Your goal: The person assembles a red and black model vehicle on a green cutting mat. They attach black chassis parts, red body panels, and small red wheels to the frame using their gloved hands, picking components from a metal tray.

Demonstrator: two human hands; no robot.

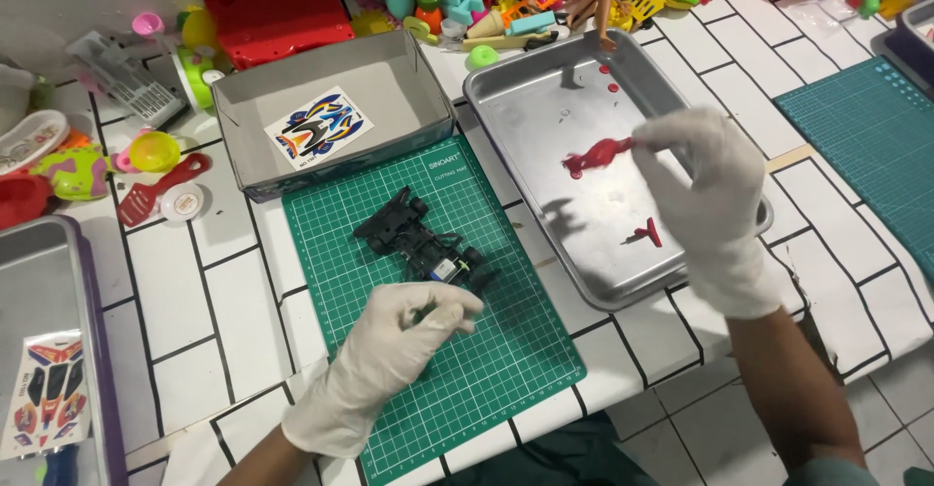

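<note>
Red part (595, 154): a long red plastic piece, pinched at one end by the right hand and held just above the tray floor, near its middle.
Right hand (705, 189): white glove, grip closed on the red part between thumb and fingertips, over the right half of the tray.
Left hand (404, 335): white glove, fingers curled together near the front of the mat; whether they hold something small I cannot tell.
Chassis (425, 243): black toy car frame, lying on the mat just beyond the left hand, apart from it.
Mat (486, 369): green gridded cutting mat at the front edge of the desk, middle.
Tray (525, 107): bare metal, just right of the mat, tilted corner-wise; a second small red piece (644, 236) and red dots (607, 77) lie in it.
Box (409, 87): grey open box behind the mat, with a coloured sticker sheet (320, 129) inside.
Desk (233, 291): white with black lines.
Toys (467, 4): a heap of coloured plastic along the far edge.
Left edge: another tray (39, 272) with a sticker sheet.
Right edge: a second green mat (866, 126).
</note>
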